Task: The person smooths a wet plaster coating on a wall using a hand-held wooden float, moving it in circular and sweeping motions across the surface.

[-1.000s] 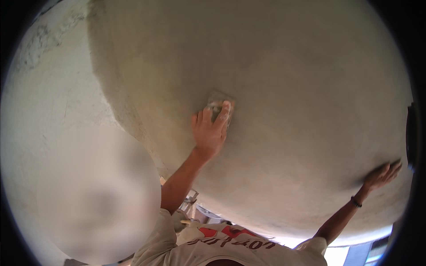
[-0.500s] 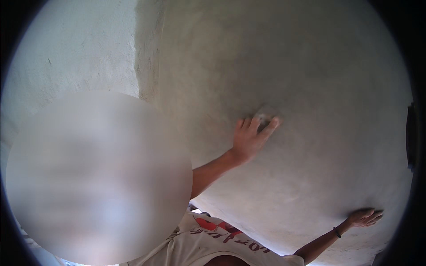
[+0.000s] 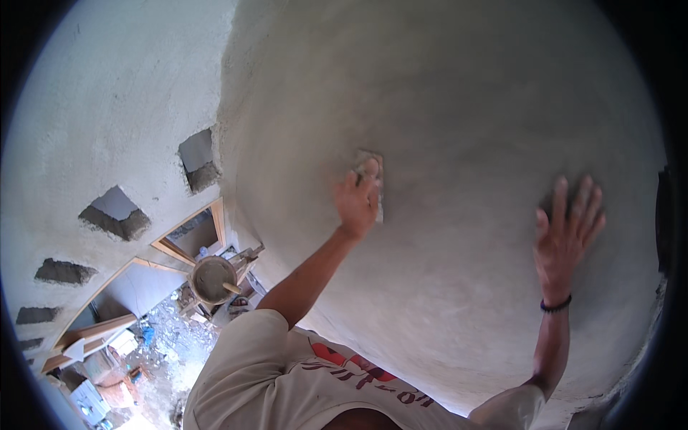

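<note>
My left hand [image 3: 355,204] grips a small, plaster-smeared flat float [image 3: 379,212], pressed against the grey plastered surface [image 3: 444,107] near the centre of the view. Over on the right, my right hand [image 3: 570,236] lies on that same surface, palm down with fingers apart and slightly blurred, a dark bracelet at its wrist. Both forearms rise from my white printed shirt at the lower edge. The float's face against the plaster is hidden.
A pale wall at left has several square openings [image 3: 115,215] and wooden frames [image 3: 218,218]. A round bucket [image 3: 209,276] with a handled tool stands on a timber support below my left arm. Rubble and assorted objects lie on the floor [image 3: 168,344].
My right hand has risen and shifted inward across the plaster. My left hand still holds the float. The view has swung, revealing the openings, bucket and floor where a blurred disc was.
</note>
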`<state>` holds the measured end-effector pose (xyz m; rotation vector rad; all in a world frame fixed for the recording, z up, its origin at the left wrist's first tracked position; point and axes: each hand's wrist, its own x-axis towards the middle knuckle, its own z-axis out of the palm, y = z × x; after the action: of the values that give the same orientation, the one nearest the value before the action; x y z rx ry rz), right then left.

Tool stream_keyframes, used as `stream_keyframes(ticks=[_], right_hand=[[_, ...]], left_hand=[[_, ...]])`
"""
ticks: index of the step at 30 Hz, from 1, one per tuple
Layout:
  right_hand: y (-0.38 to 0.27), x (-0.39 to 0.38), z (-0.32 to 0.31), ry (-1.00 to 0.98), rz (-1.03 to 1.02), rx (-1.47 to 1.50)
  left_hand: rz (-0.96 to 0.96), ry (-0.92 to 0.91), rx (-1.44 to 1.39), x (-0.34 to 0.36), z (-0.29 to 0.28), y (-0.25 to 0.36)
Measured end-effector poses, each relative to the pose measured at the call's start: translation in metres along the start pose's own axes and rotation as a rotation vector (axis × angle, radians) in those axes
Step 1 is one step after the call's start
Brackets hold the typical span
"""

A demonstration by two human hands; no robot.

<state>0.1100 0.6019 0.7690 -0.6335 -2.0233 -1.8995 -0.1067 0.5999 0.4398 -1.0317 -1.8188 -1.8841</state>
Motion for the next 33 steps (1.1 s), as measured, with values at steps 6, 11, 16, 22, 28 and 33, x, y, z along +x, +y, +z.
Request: stream_keyframes(ticks=[6,11,16,22,28,33], right_hand=[[-0.105,0.106,0.007,-0.111,-0.276,0.308],[-0.140,0.058,0.013,-0.292,-0.531,0.461],[-0.066,-0.019,-0.004,-0.362,-0.564,0.325],[0.091,-0.081,-0.008,-0.009,0.035,-0.009],[0.109,-0.085,-0.012,0.094,0.126,-0.059],[0.106,-0.079,-0.013,0.140,0.111,0.018]], left_hand=[[-0.015,-0.113,-0.070,-0.058,-0.001,0.020],[0.037,-0.160,-0.156,-0.063,-0.006,0.039],[0.249,-0.058,-0.012,0.015,-0.004,0.032],[-0.004,0.058,0.076,0.172,-0.015,-0.038],[0.119,0.046,-0.142,0.048,0.008,-0.012],[0.374,-0.051,-0.127,-0.020,0.010,0.082]])
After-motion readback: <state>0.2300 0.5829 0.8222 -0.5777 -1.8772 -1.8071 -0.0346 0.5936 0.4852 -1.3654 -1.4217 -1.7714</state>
